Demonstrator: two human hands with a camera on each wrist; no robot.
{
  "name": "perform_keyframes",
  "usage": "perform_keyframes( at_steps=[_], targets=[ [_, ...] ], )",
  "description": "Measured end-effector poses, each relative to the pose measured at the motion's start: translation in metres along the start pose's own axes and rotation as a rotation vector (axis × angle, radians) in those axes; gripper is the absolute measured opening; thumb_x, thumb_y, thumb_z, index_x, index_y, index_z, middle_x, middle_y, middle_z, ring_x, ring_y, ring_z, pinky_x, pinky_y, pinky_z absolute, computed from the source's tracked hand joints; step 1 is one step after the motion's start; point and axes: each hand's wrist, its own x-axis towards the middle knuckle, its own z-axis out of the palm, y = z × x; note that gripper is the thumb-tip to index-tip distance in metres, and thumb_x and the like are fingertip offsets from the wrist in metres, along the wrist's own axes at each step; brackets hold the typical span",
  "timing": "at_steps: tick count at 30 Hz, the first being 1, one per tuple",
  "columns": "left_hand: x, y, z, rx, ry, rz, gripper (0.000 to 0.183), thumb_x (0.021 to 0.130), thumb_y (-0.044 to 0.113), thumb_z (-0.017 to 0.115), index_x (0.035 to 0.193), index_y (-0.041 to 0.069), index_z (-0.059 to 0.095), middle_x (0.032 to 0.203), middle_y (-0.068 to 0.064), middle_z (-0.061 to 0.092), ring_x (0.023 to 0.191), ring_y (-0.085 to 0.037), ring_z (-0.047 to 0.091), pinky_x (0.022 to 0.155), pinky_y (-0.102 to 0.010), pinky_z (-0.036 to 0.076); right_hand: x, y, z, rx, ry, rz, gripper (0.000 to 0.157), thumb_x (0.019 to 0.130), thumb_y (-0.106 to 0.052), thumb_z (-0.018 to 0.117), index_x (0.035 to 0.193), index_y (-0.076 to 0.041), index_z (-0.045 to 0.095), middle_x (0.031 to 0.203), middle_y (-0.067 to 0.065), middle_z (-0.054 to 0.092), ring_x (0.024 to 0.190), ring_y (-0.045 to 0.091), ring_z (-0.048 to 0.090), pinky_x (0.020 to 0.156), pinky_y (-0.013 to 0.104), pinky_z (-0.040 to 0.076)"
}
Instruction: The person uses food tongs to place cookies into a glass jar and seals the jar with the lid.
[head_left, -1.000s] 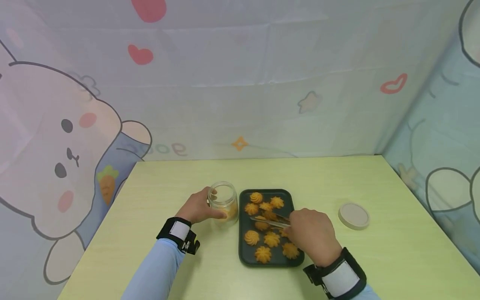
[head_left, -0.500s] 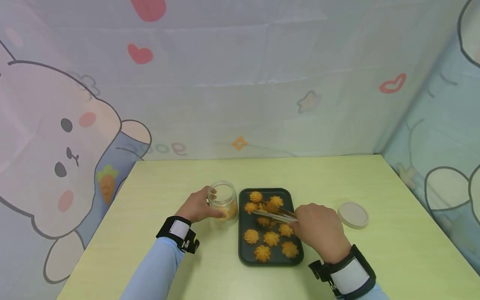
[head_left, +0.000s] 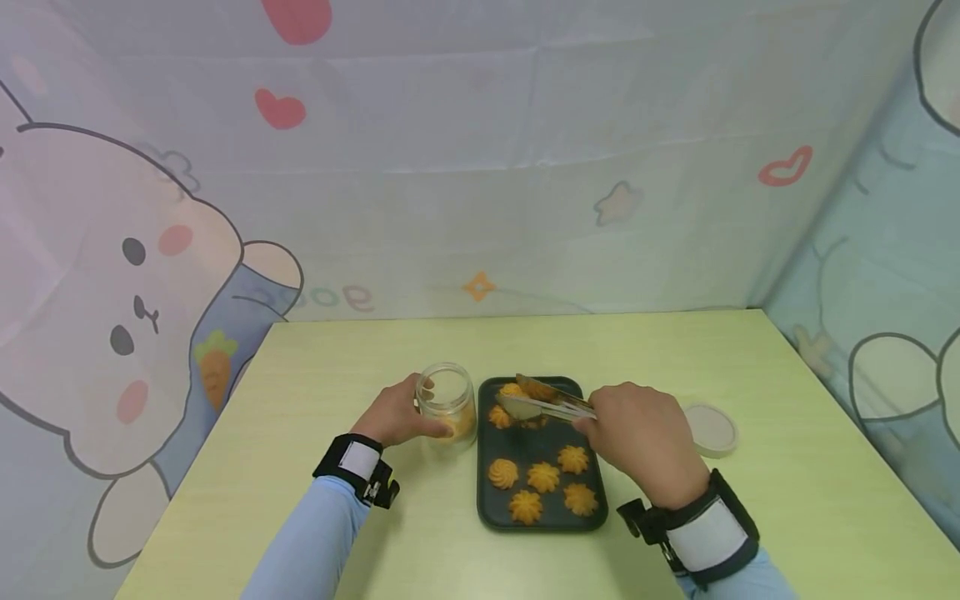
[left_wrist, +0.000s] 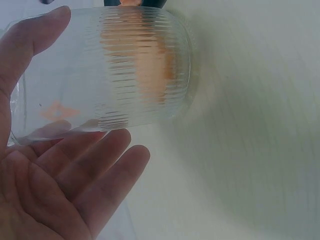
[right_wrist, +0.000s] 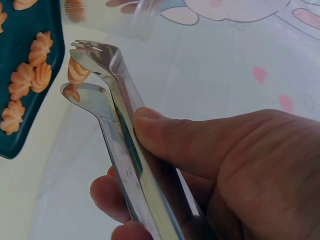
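My left hand holds a clear glass jar by its side, left of a dark baking tray. Through the ribbed lower wall of the jar, orange-yellow cookies show in the left wrist view. My right hand grips metal tongs, one end fork-like and the other spoon-like. A small swirled piped cookie is caught between those ends. In the head view the tongs reach across the far part of the tray, hiding some cookies beneath. More cookies lie in the near part.
A round pale lid lies on the yellowish table, right of the tray and partly behind my right hand. A printed cloth backdrop stands along the table's far edge and continues down the right side.
The tongs have closed on a cookie in the middle of the tray and moved up and toward the far end with it. My left hand and the jar stay in place.
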Motion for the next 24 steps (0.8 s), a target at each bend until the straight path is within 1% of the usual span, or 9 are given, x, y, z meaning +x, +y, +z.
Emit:
perform_keyframes(
  at_steps=[5, 8, 13, 15, 19, 22, 24],
  targets=[
    [0.0, 0.0, -0.001, -0.003, 0.007, -0.002, 0.082, 0.061, 0.037, 0.086, 0.128, 0.004, 0.052, 0.114, -0.015, 0.065, 0.1, -0.027, 0.058, 0.084, -0.047, 0.05, 0.009, -0.006, -0.013, -0.014, 0.042, -0.031, 0.042, 0.075, -0.029, 0.078, 0.05, -0.016, 0.046, 0.043, -0.002, 0.038, 0.039, 0.014, 0.037, 0.036, 0.027, 0.025],
    [0.0, -0.001, -0.001, 0.001, 0.011, 0.0, 0.081, 0.061, 0.037, 0.086, 0.127, 0.004, 0.052, 0.113, -0.015, 0.066, 0.099, -0.027, 0.058, 0.083, -0.047, 0.05, 0.017, -0.012, -0.02, -0.02, 0.049, -0.04, 0.044, 0.077, -0.027, 0.077, 0.049, -0.016, 0.045, 0.044, -0.003, 0.034, 0.038, 0.015, 0.037, 0.037, 0.027, 0.022],
    [0.001, -0.002, -0.001, -0.003, 0.011, -0.001, 0.081, 0.061, 0.038, 0.086, 0.127, 0.004, 0.052, 0.113, -0.015, 0.066, 0.097, -0.026, 0.058, 0.082, -0.046, 0.05, 0.033, -0.027, -0.031, -0.025, -0.004, -0.027, 0.04, 0.079, -0.028, 0.075, 0.051, -0.015, 0.05, 0.044, -0.004, 0.035, 0.039, 0.015, 0.038, 0.036, 0.026, 0.024],
    [0.001, -0.002, -0.001, -0.005, 0.007, -0.005, 0.082, 0.061, 0.038, 0.086, 0.127, 0.004, 0.052, 0.113, -0.015, 0.065, 0.097, -0.026, 0.058, 0.082, -0.046, 0.05, 0.038, -0.034, -0.033, -0.025, -0.02, -0.028, 0.038, 0.08, -0.029, 0.074, 0.052, -0.015, 0.052, 0.045, -0.004, 0.037, 0.039, 0.014, 0.039, 0.035, 0.026, 0.026],
    [0.001, -0.002, -0.001, -0.005, -0.002, -0.012, 0.082, 0.062, 0.038, 0.086, 0.129, 0.005, 0.05, 0.114, -0.014, 0.065, 0.097, -0.026, 0.058, 0.081, -0.045, 0.051, 0.046, -0.047, -0.032, -0.047, -0.002, -0.058, 0.036, 0.079, -0.03, 0.074, 0.053, -0.014, 0.056, 0.044, -0.004, 0.039, 0.039, 0.014, 0.04, 0.034, 0.027, 0.028],
    [0.001, -0.001, -0.001, -0.008, -0.007, -0.017, 0.082, 0.062, 0.038, 0.086, 0.129, 0.006, 0.05, 0.115, -0.013, 0.065, 0.098, -0.026, 0.058, 0.082, -0.045, 0.051, 0.049, -0.055, -0.029, -0.061, 0.014, -0.089, 0.036, 0.079, -0.031, 0.075, 0.054, -0.014, 0.056, 0.044, -0.005, 0.037, 0.037, 0.014, 0.04, 0.033, 0.026, 0.027],
    [0.0, -0.001, -0.001, -0.008, -0.006, -0.016, 0.083, 0.062, 0.038, 0.086, 0.13, 0.007, 0.049, 0.116, -0.013, 0.065, 0.101, -0.026, 0.058, 0.084, -0.046, 0.051, 0.051, -0.059, -0.026, -0.059, 0.011, -0.103, 0.037, 0.08, -0.03, 0.074, 0.052, -0.015, 0.054, 0.044, -0.006, 0.035, 0.037, 0.013, 0.039, 0.033, 0.026, 0.026]
  ],
)
